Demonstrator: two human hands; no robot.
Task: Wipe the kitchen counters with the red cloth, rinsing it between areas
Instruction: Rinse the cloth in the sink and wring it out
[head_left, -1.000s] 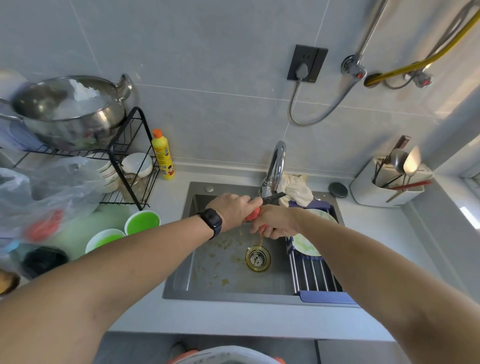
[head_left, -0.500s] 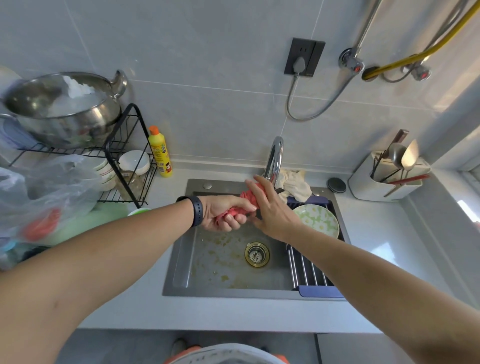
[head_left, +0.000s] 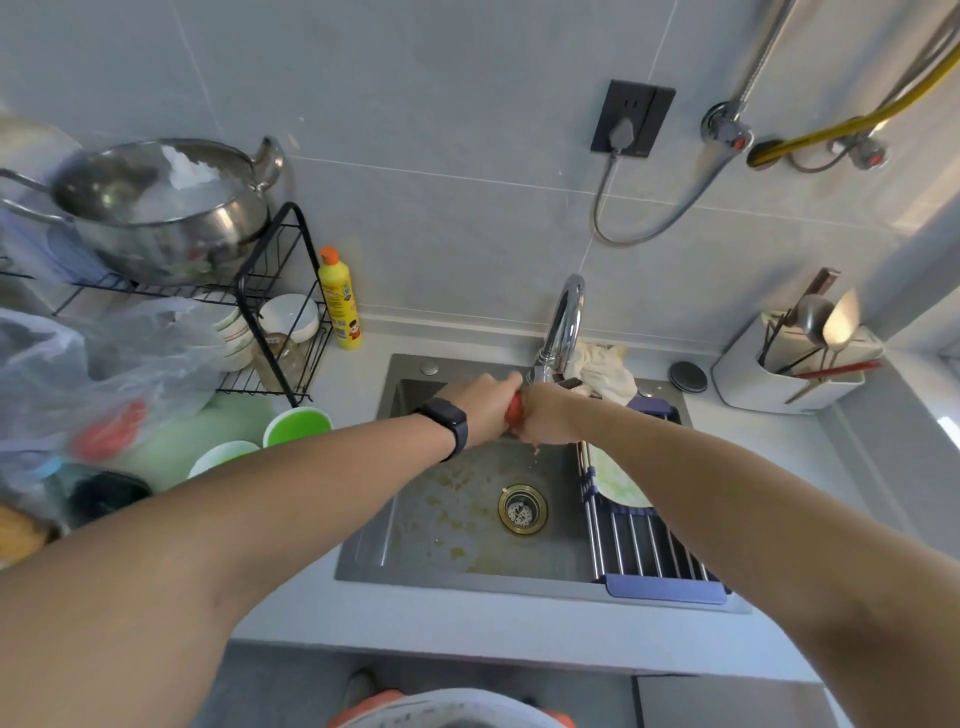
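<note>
The red cloth (head_left: 514, 410) is bunched tight between my two fists over the grey sink (head_left: 363, 530), just below the chrome tap (head_left: 563, 327). Only a small red strip shows between the hands. My left hand (head_left: 485, 408), with a black watch on the wrist, grips one end. My right hand (head_left: 548, 418) grips the other end, knuckles touching the left. Both hands hang above the sink's back half. The sink floor is smeared with yellowish residue around the brass drain (head_left: 522, 510).
A roll-up drying rack (head_left: 654, 556) with a green-patterned plate (head_left: 615, 483) spans the sink's right side. A beige rag (head_left: 605, 366) lies behind the tap. Yellow detergent bottle (head_left: 340, 299), wire dish rack (head_left: 270, 312), green bowls (head_left: 296, 423) stand left; utensil holder (head_left: 789, 371) right.
Half a second ago my right hand was open against the loosely held cloth. Now both fists are clenched around it, pressed together, and have moved up under the tap spout.
</note>
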